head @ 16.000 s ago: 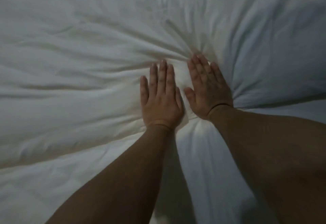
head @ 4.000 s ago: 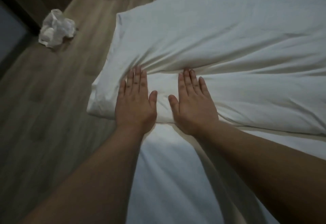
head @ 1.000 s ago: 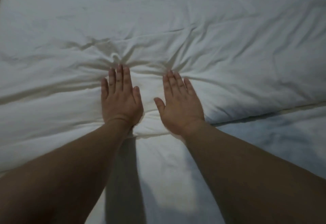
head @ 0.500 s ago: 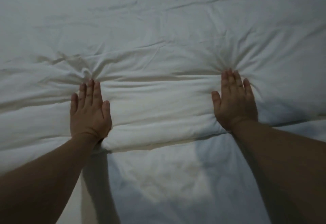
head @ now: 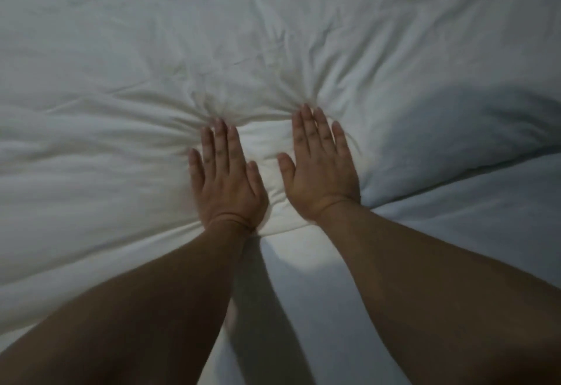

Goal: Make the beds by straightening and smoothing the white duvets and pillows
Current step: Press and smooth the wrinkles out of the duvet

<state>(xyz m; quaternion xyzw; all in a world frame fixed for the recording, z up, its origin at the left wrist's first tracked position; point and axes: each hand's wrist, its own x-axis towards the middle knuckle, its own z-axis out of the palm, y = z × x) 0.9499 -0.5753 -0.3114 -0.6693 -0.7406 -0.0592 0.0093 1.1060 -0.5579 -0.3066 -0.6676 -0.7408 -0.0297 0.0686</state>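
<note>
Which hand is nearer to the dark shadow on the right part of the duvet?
The right hand. It presses flat on the duvet just left of the dark shadow. The left hand presses flat farther left, on the other side of the right hand.

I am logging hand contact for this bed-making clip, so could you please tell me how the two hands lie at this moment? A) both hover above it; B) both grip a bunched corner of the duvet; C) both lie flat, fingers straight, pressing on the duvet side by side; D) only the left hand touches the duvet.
C: the left hand and right hand lie flat with straight fingers on the white duvet, creases fanning from their fingertips.
</note>
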